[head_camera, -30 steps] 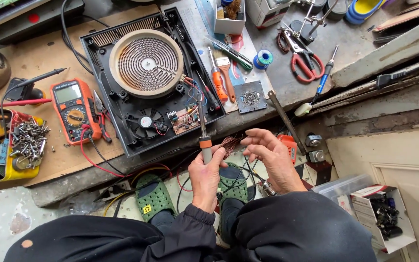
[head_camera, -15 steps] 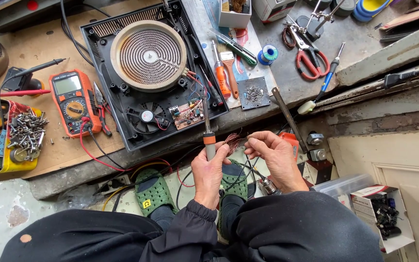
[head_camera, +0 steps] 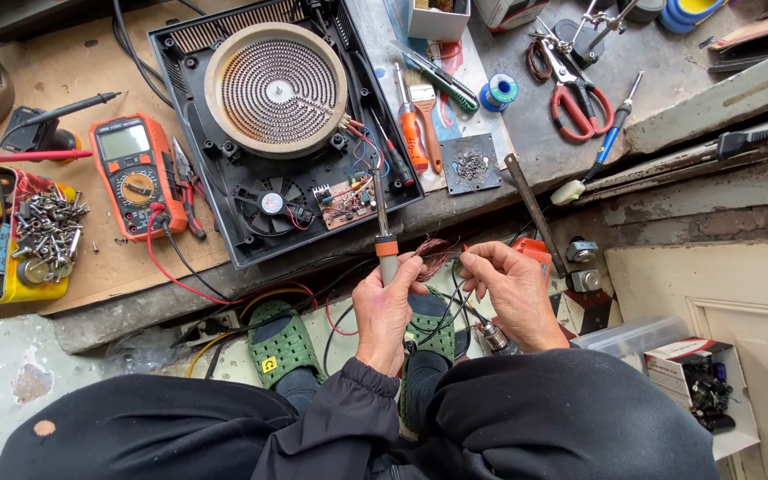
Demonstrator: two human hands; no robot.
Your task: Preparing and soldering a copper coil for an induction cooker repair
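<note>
The left hand (head_camera: 386, 307) is clenched around the soldering iron (head_camera: 382, 222), its tip resting on the small circuit board (head_camera: 346, 200) inside the opened cooktop (head_camera: 282, 124) on the tabletop (head_camera: 64, 258). The right hand (head_camera: 513, 289) pinches a tangle of thin copper wire (head_camera: 433, 256) just beside the iron's handle, though exactly how the fingers grip it is hard to make out. Doing this well probably means keeping the tip steady on one joint and the loose strands away from the hot shaft. The board looks tan, crowded with small parts and red leads.

two hands (head_camera: 388, 307), one soldering iron (head_camera: 382, 233), one multimeter (head_camera: 135, 171), one pair of scissors (head_camera: 580, 89), two green sandals (head_camera: 279, 342)
</note>
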